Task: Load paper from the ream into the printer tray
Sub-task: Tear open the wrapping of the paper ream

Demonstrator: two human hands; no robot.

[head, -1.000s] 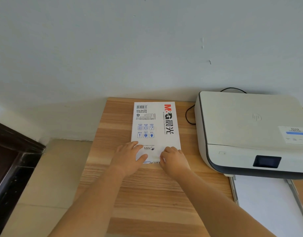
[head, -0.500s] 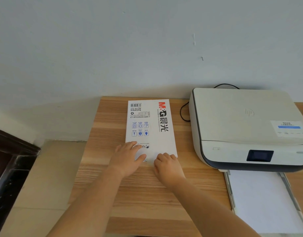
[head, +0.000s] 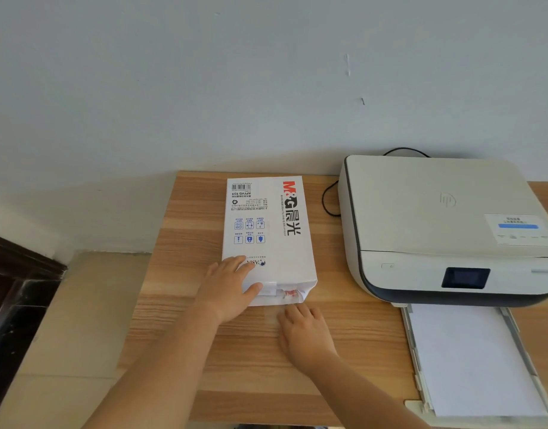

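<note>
The ream (head: 268, 233) is lying flat on the bench (head: 173, 305), left of the printer (head: 446, 227), whose tray (head: 412, 342) is sticking out toward the person with white paper in it. The left hand (head: 227, 287) is pressing flat and spread on the ream's near left corner, thumb at the opened end. The right hand (head: 305, 331) is resting loosely curled and empty on the bench just before that end.

The printer (head: 446, 224) and its tray (head: 421, 407) run off the right edge; the left hand (head: 226, 289) covers the ream's (head: 268, 230) near-left corner.
</note>
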